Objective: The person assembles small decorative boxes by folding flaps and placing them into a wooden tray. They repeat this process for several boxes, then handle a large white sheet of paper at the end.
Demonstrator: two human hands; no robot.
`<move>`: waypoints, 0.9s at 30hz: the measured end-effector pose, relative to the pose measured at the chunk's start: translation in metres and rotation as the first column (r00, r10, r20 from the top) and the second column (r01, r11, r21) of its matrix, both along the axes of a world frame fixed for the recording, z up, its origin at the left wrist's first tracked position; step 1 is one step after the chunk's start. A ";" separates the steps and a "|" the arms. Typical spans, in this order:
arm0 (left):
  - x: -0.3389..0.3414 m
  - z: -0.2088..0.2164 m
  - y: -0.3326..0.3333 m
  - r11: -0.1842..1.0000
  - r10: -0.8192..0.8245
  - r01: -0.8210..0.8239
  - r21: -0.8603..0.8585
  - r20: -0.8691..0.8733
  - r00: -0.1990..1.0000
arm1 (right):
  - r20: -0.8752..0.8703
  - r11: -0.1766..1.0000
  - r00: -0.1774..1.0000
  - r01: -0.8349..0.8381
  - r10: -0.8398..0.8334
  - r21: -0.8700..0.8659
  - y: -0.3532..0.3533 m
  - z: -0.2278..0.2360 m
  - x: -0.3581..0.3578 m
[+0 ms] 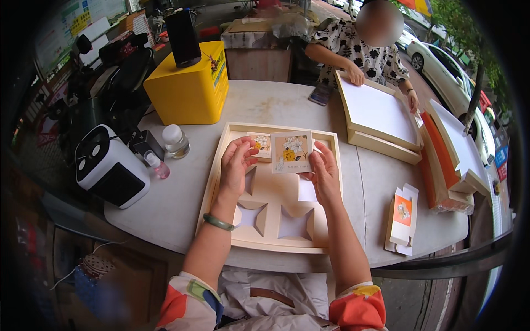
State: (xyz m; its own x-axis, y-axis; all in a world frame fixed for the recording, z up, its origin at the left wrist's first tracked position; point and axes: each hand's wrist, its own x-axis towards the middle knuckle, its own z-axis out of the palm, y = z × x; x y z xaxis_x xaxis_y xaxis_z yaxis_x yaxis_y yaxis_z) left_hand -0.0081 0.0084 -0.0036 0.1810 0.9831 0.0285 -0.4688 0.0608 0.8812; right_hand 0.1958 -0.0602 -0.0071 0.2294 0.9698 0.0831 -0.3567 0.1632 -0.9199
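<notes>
A square cream box with a floral print is in my right hand, gripped at its right edge with thumb and fingers. My left hand is raised beside its left edge, fingers curved and apart, holding nothing. Beneath both hands lies a large cream gift tray with several square recesses. A similar floral box sits in the tray's far left part, partly hidden by the held box and my left fingers. White paper shows in the bottoms of the near recesses.
Across the table a person touches another cream tray. An unfolded small carton and orange-edged boxes are at right. At left stand a white device, bottles and a yellow drawer box. A phone lies farther back.
</notes>
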 end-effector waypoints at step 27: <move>0.021 0.008 -0.029 0.750 0.306 0.249 0.613 -0.655 0.691 | 0.150 1.000 0.989 -0.013 0.010 0.017 -0.007 0.006 -0.004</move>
State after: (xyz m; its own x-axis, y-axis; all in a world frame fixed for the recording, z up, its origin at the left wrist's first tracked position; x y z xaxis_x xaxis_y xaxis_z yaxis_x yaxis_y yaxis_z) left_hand 0.0129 -0.0202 0.0042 0.3890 0.7756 0.4971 0.2893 -0.6151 0.7334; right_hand 0.1923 -0.0673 -0.0007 0.2023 0.9702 0.1332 -0.2171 0.1771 -0.9599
